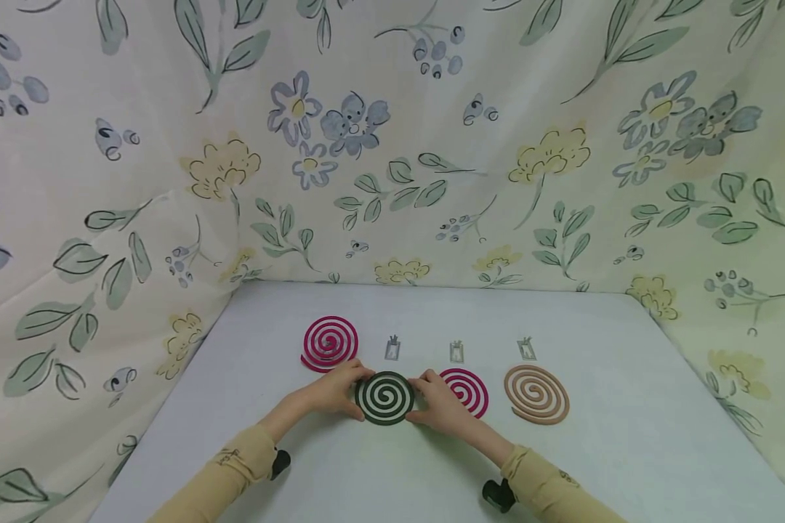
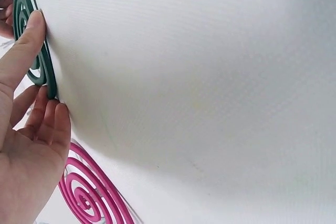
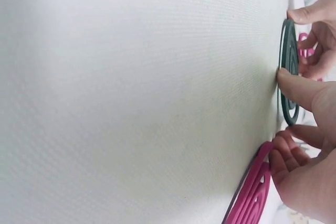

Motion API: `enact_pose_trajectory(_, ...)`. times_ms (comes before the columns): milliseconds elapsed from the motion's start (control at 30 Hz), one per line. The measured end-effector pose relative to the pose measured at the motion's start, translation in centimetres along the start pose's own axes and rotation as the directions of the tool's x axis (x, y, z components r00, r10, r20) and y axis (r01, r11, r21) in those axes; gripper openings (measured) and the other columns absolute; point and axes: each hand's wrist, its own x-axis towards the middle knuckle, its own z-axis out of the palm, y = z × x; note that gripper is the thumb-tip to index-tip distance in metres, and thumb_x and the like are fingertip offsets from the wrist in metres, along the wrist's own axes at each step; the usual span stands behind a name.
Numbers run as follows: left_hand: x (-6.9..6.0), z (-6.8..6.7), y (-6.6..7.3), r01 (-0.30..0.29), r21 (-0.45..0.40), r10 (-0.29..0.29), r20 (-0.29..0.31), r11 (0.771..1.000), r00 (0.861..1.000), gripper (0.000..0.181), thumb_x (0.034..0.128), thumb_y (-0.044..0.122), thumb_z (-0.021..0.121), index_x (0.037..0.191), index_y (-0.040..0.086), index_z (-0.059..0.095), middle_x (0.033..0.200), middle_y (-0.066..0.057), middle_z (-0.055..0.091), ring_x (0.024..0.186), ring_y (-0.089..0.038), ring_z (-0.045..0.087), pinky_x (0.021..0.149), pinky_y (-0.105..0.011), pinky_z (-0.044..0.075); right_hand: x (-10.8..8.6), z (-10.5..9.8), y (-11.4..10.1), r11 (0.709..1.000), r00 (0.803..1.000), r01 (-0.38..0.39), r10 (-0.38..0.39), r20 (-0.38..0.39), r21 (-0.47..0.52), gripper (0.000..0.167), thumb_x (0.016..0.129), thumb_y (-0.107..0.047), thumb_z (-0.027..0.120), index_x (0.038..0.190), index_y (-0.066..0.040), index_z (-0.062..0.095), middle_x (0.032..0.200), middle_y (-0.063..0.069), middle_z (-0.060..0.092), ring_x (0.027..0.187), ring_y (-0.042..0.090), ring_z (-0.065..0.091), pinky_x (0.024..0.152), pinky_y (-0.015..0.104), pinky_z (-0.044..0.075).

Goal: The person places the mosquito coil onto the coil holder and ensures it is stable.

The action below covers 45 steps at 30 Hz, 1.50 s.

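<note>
Green coil (image 1: 385,396) betw. hands, table ctr. L hand (image 1: 333,390) grips rim at 9 o'clock, R hand (image 1: 442,405) at 3. Risk: uneven pull may snap it; R knuckles could nudge pink coil (image 1: 467,392), 3 o'clock.

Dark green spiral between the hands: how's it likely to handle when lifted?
The green spiral may flex or snap if lifted by one edge: narrow coils, open gaps. Likely light for its size: it looks thin edge-on. If pushed, probably slides rather than rolls: broad face up.
</note>
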Motion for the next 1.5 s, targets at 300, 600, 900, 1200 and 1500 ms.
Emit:
enact_pose_trajectory(300,0.0,-0.2,0.3,0.010,0.015,-0.010,-0.013,1.000,1.000,0.073,0.0637,0.021,0.088,0.124,0.004,0.052,0.107,-0.007,0.055,0.103,-0.022,0.052,0.094,-0.040,0.045,0.0,0.1,0.3,1.000,1.000,0.014,-0.013,-0.024,0.016,0.057,0.076,-0.020,0.080,0.124,-0.001,0.057,0.098,0.003,0.056,0.092,0.015,0.052,0.079,0.029,0.048)
enact_pose_trajectory(600,-0.1,-0.9,0.5,0.009,0.047,-0.008,-0.007,0.999,1.000,0.074,0.0626,0.026,0.089,0.124,0.006,0.052,0.103,-0.002,0.054,0.095,-0.016,0.052,0.085,-0.029,0.047,-0.1,-0.5,0.3,0.991,0.994,0.113,-0.112,-0.020,0.069,0.056,0.079,-0.017,0.077,0.126,0.003,0.054,0.095,0.005,0.060,0.089,0.019,0.056,0.078,0.031,0.049)
enact_pose_trajectory(900,-0.8,-1.8,1.1,0.024,-0.078,-0.028,-0.040,0.997,0.999,0.077,0.0657,0.022,0.087,0.129,0.005,0.047,0.109,-0.004,0.051,0.085,-0.014,0.050,0.073,-0.021,0.047,0.0,-1.6,0.2,0.965,0.991,0.135,-0.130,-0.035,0.223,0.058,0.081,-0.012,0.074,0.132,0.003,0.050,0.096,0.007,0.064,0.085,0.021,0.061,0.073,0.027,0.052)
enact_pose_trajectory(1200,-0.8,-2.8,2.3,-0.019,-0.134,0.000,-0.138,0.991,0.990,0.079,0.0674,0.021,0.086,0.133,0.006,0.045,0.107,-0.005,0.052,0.078,-0.011,0.049,0.069,-0.019,0.047,-0.2,-3.0,0.1,0.926,0.989,0.132,-0.101,-0.105,0.354,0.056,0.084,-0.008,0.070,0.134,0.002,0.048,0.094,0.009,0.064,0.076,0.005,0.056,0.064,0.018,0.046)
enact_pose_trajectory(1500,-0.2,-3.2,2.9,-0.054,-0.188,0.006,-0.245,0.981,0.970,0.077,0.0696,0.019,0.085,0.134,0.011,0.043,0.088,-0.005,0.056,0.067,-0.013,0.052,0.059,-0.019,0.045,0.0,-3.7,-0.1,0.809,0.987,0.102,-0.009,-0.161,0.579,0.052,0.089,-0.003,0.063,0.137,0.002,0.043,0.096,0.021,0.063,0.079,0.004,0.056,0.068,0.016,0.049)
